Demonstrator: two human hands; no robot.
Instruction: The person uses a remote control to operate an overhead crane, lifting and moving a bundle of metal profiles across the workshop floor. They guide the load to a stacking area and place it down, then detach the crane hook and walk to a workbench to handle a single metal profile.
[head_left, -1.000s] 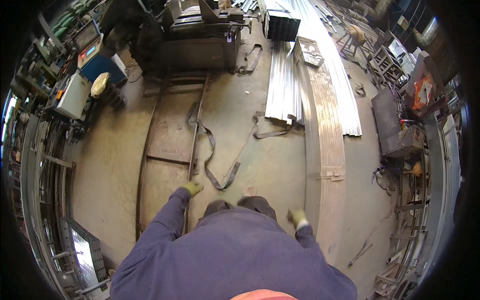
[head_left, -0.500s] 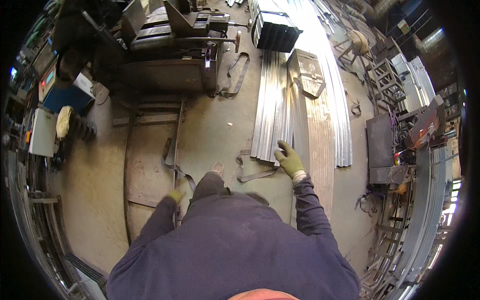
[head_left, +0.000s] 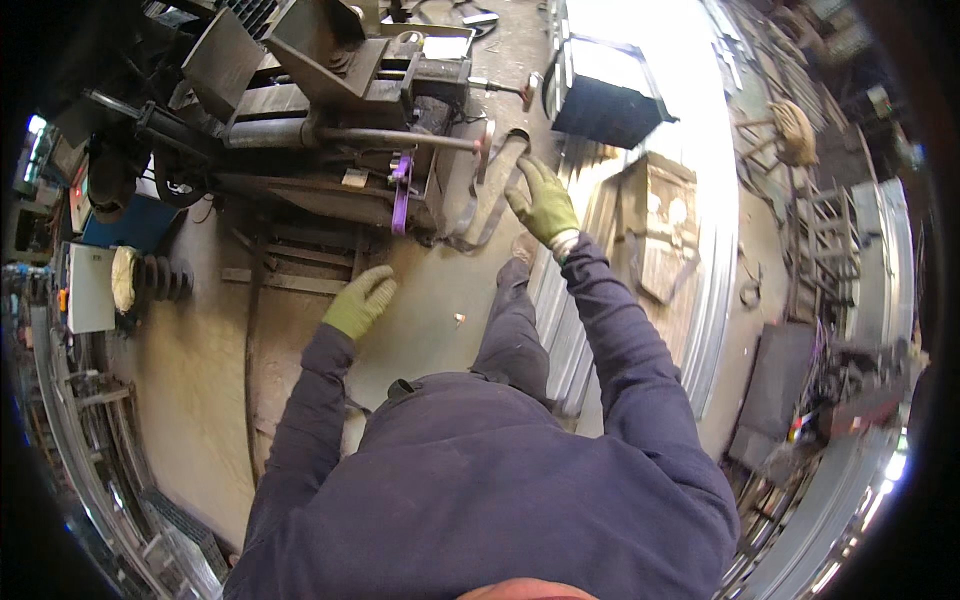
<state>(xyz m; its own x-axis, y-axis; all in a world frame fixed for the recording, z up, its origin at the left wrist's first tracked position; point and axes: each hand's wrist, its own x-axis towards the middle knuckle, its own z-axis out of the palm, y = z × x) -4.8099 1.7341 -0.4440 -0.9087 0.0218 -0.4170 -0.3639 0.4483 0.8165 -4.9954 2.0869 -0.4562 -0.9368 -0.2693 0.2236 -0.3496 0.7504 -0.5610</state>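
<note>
Upper left is blocked by a bulky dark steel machine (head_left: pixel 305 185); centre, over flat grey concrete floor (head_left: pixel 430 320), seems unobstructed.

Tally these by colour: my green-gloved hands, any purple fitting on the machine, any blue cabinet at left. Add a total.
Green: 2 (left hand, right hand)
Purple: 1 (fitting)
Blue: 1 (cabinet)
Total: 4

- Grey strap (head_left: pixel 483 237), lying in a long loose loop on the floor (head_left: pixel 430 325)
- Brown metal frame (head_left: pixel 290 283), low, flat on the floor, crossbars showing
</note>
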